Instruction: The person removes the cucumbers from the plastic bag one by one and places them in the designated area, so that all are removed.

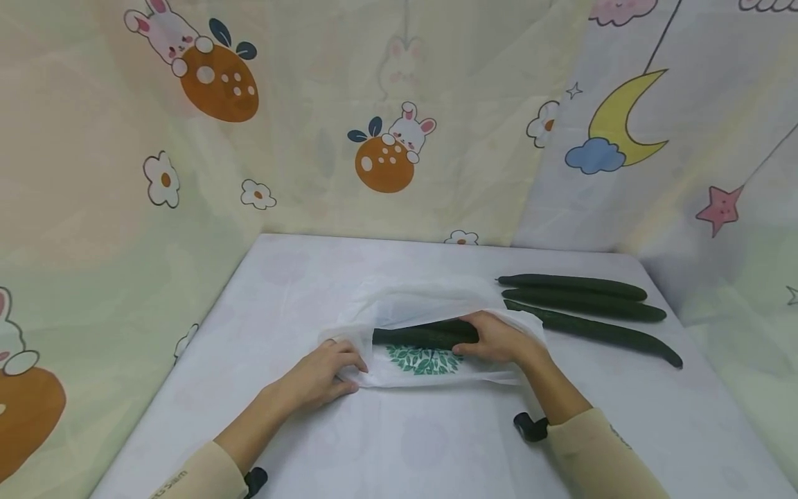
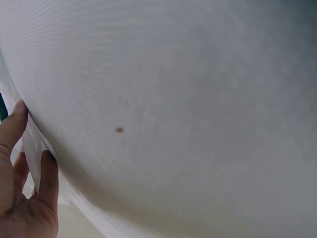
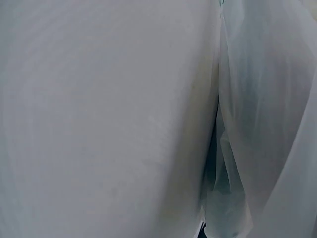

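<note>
1 cucumber in hand at a thin white bag, 3 more alongside

The white bag point(image 1: 408, 312) is thin, milky, creased film, lying loosely crumpled on the smooth white table point(image 1: 424, 443). A round green leaf print point(image 1: 424, 362) marks its front, below the dark green cucumber point(image 1: 418, 336) that lies lengthwise among the film folds, mid-table. That cucumber is slim and rod-like, its left end meeting a flap of film; whether a 2nd lies against it, I cannot tell. To the right rest 3 long cucumbers: a straight upper cucumber point(image 1: 573, 285), a middle cucumber point(image 1: 586, 305) just beside it, and a lower cucumber point(image 1: 611, 334) that bends at its far tip, its other end next to the bag.

The left hand point(image 1: 327, 371) reaches in from the left with bent fingers and thumb a little apart, pinching the bag's left edge; the left wrist view shows film running between the digits. The right hand point(image 1: 495, 337) comes from the right, gripping the cucumber near its visible right end, thumb on the near side, fingers on the far side. Film drapes by that wrist, and the right wrist view shows mostly sheer, hanging folds. Both forearms angle inward from beige sleeves point(image 1: 601, 450).
</note>
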`<state>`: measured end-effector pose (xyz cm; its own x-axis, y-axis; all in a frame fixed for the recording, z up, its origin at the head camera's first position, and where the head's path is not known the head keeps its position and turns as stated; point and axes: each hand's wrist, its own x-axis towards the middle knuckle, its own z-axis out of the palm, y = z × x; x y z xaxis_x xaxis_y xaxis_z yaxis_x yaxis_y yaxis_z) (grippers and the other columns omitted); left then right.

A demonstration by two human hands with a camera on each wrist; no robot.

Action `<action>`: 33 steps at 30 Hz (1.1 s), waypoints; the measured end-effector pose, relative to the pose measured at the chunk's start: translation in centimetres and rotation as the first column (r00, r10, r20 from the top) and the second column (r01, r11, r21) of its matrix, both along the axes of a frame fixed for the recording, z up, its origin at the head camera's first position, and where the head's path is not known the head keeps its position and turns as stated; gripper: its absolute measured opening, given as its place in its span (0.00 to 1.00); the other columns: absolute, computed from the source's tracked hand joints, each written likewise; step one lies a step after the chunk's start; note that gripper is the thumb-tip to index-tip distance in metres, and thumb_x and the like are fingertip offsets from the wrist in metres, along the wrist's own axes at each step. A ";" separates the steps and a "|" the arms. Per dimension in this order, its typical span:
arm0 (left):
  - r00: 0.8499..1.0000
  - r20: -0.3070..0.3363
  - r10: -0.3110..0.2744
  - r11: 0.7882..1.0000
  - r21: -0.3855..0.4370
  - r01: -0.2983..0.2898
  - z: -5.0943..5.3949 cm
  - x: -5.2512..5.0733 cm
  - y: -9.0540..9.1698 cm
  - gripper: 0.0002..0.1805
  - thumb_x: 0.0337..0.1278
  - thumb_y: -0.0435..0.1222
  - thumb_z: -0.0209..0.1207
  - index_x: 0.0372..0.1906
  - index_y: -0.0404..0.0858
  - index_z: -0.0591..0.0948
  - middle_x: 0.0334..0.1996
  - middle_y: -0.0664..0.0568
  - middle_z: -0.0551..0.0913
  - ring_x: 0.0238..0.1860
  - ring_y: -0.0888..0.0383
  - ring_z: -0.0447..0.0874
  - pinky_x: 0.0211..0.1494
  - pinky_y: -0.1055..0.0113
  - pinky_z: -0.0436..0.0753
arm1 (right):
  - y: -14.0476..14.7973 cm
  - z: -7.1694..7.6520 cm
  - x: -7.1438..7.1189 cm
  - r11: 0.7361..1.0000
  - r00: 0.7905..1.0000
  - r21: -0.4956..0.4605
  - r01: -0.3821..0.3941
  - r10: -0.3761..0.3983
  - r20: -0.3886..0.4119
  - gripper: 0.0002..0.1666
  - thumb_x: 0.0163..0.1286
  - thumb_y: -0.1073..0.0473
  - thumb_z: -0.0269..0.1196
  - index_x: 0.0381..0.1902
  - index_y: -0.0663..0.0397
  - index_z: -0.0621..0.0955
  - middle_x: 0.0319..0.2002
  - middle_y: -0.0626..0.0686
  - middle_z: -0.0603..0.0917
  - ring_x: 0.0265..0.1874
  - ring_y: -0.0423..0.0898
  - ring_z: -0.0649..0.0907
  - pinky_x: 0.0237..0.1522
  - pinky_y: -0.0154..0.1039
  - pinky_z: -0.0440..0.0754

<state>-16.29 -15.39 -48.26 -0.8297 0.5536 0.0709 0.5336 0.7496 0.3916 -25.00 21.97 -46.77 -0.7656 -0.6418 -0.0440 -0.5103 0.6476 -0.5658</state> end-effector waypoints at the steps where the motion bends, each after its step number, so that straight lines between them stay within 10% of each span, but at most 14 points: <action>1: 1.000 -0.005 -0.001 1.000 0.003 0.001 0.0 0.0 0.0 0.14 0.57 0.40 0.73 0.48 0.53 0.87 0.48 0.64 0.80 0.52 0.57 0.75 0.56 0.55 0.78 | -0.1 0.1 0.1 1.000 1.000 0.006 -0.008 0.008 -0.002 0.30 0.67 0.52 0.72 0.65 0.50 0.80 0.63 0.51 0.82 0.66 0.53 0.78 0.68 0.56 0.72; 33: 1.000 -0.005 -0.013 1.000 -0.003 0.013 -0.1 -0.1 -0.1 0.13 0.56 0.40 0.73 0.47 0.53 0.87 0.48 0.63 0.80 0.52 0.56 0.75 0.56 0.55 0.78 | -1.5 0.7 1.8 0.987 0.990 0.157 0.042 -0.020 -0.136 0.24 0.64 0.57 0.74 0.58 0.52 0.85 0.55 0.52 0.87 0.59 0.54 0.84 0.63 0.54 0.78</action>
